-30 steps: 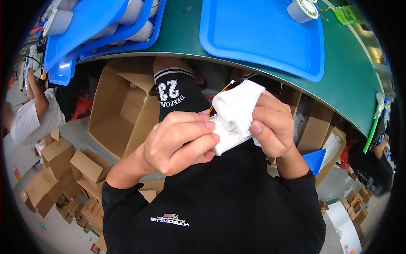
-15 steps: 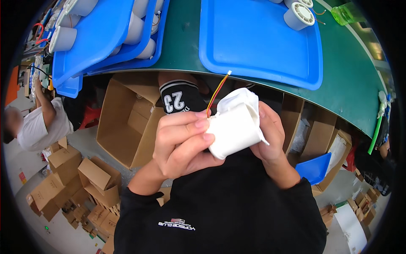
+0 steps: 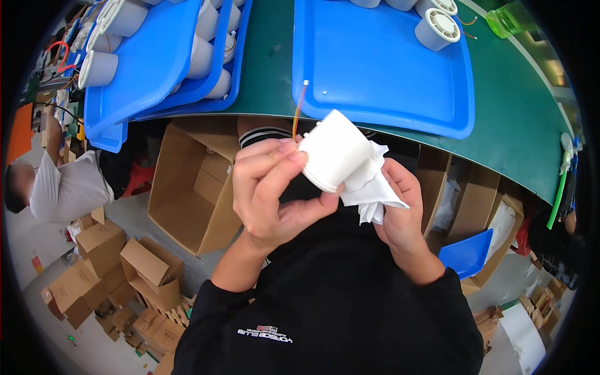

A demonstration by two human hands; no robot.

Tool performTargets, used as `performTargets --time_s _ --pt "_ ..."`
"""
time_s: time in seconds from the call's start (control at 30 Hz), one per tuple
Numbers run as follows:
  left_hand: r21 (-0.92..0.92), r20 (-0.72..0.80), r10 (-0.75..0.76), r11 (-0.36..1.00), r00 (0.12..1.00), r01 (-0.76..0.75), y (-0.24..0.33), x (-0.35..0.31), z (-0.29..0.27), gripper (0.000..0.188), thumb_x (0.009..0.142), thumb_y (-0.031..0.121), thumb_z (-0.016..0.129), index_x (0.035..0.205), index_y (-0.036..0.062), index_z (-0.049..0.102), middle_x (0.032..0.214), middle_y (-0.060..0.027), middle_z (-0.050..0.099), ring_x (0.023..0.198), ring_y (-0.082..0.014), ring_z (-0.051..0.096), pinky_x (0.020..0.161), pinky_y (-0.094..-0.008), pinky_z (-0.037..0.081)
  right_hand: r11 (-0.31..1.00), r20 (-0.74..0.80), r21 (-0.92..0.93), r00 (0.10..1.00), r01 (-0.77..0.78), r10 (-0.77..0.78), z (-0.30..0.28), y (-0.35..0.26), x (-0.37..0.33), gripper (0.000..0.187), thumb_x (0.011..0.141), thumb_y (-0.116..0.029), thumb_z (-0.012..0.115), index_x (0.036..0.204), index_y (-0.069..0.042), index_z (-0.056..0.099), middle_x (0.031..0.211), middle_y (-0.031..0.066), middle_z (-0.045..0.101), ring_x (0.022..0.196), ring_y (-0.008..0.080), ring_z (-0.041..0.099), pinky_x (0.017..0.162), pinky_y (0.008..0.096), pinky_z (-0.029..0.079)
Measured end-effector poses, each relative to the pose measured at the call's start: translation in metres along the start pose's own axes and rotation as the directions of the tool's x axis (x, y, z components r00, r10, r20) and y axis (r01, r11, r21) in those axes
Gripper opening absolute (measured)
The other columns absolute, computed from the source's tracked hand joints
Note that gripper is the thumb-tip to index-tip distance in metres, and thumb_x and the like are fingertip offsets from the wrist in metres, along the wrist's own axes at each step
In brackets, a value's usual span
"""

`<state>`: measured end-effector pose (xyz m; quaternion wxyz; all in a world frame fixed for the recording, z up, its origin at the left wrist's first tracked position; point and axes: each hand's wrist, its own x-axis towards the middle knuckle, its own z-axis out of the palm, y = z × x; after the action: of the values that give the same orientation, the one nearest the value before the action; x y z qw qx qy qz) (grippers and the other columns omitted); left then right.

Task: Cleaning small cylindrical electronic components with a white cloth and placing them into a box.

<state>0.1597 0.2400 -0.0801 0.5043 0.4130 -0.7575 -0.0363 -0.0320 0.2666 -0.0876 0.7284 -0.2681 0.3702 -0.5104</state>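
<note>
Above the lap, as the head view showed, a white cup-shaped part was held up at a tilt, just short of the tabletop. The left hand had its grip closed on that part, fingertips on the side and thumb at the lower rim. A thin red-and-yellow wire rose from beside those fingertips and ended in a small white plug. The right hand was pinching a crumpled white cloth, which lay against the part's right side; some of its fingers were hidden behind the folds.

Beyond the hands, a blue tray rested on the green surface, with white cylinders along its far edge, the nearest showing a slotted end. To the left stood stacked blue trays carrying more such cylinders. A green bottle lay near the far right. Below the table's edge, at left, an open cardboard box sat beside the person's leg.
</note>
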Motion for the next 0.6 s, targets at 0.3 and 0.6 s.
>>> performTargets --time_s 0.3,0.6 --pt "-0.082 0.060 -0.059 0.995 0.996 0.064 0.005 -0.002 0.011 0.052 0.058 0.012 0.088 0.103 -0.0027 0.066 0.101 -0.0131 0.062 0.090 -0.0296 0.063 0.074 -0.0359 0.055 0.984 -0.031 -0.052 0.985 0.169 -0.171 0.004 -0.030 0.004 0.018 0.100 -0.012 0.054 0.104 0.003 0.062 0.091 0.0041 0.067 0.080 0.0061 0.062 0.071 0.0201 0.048" --pt "-0.082 0.027 0.025 0.996 0.999 -0.022 0.015 0.002 0.005 0.045 0.066 0.008 0.084 0.105 -0.0010 0.065 0.104 -0.0131 0.061 0.090 -0.0301 0.063 0.073 -0.0356 0.057 0.822 0.056 -0.146 0.835 0.550 -0.548 -0.038 -0.043 0.001 0.047 0.093 -0.012 0.056 0.135 0.007 0.044 0.125 0.0179 0.059 0.111 0.0256 0.062 0.097 0.0384 0.049"
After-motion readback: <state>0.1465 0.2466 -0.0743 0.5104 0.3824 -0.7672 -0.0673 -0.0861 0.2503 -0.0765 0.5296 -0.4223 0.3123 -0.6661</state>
